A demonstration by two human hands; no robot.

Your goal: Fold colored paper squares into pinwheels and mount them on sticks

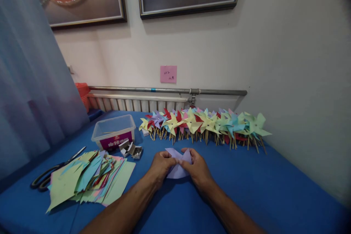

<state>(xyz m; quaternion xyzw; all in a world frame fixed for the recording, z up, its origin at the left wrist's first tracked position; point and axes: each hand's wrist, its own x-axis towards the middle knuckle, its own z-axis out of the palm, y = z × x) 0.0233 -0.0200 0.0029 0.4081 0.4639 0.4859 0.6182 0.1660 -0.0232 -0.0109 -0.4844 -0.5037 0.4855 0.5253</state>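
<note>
A purple paper pinwheel (178,172), partly folded, is held between both hands above the blue-covered table. My left hand (161,164) pinches it from the left, thumb near its middle. From the right, my right hand (199,166) grips it with the thumb also close to the centre and fingers behind one point. Whether a pin sits under the thumbs is hidden. Beyond the hands stands a long row of finished paper pinwheels (192,122) on thin sticks, in yellow, red, blue, purple and green. Two small open boxes (135,151) of small metal pieces lie left of my left hand.
Left on the blue cloth (246,190) lies a pile of coloured paper sheets (65,181), beside black-handled scissors (45,177). Behind it is a clear plastic tub (113,126) with a purple label. A radiator (131,103) and pipe (170,90) run along the wall. A blue curtain (35,80) hangs left.
</note>
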